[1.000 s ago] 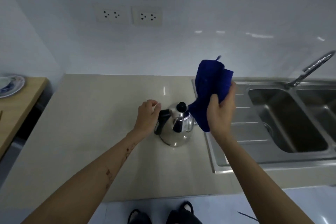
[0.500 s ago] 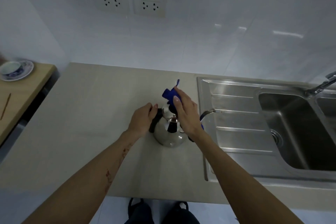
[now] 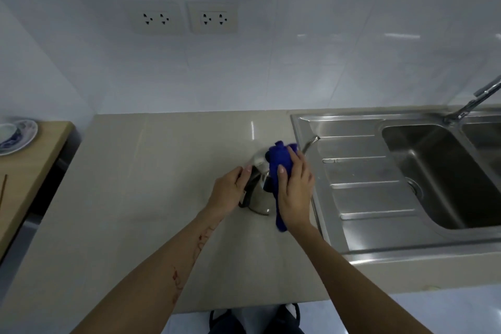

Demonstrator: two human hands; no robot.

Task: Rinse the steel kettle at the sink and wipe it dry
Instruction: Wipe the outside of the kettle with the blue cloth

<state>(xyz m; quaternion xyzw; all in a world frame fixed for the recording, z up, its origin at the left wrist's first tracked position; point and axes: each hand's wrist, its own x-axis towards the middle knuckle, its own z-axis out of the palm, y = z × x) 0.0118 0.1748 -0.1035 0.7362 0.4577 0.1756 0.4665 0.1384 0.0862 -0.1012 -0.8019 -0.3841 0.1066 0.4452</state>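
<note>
Left hand (image 3: 230, 190) gripping kettle (image 3: 259, 198) handle, right hand (image 3: 294, 192) pressing cloth (image 3: 279, 163) on top. Risk: hard wipe tipping kettle or knocking spout (image 3: 310, 142) against sink (image 3: 352, 171) rim.

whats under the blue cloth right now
The steel kettle on the counter; the right hand presses the blue cloth over its top. Body and spout show; the lid is covered.

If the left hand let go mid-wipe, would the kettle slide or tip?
Probably slide: the kettle is polished steel on a smooth glossy counter. Tipping seems less likely; its base looks broad. The cloth pushes sideways, so the left hand matters.
</note>
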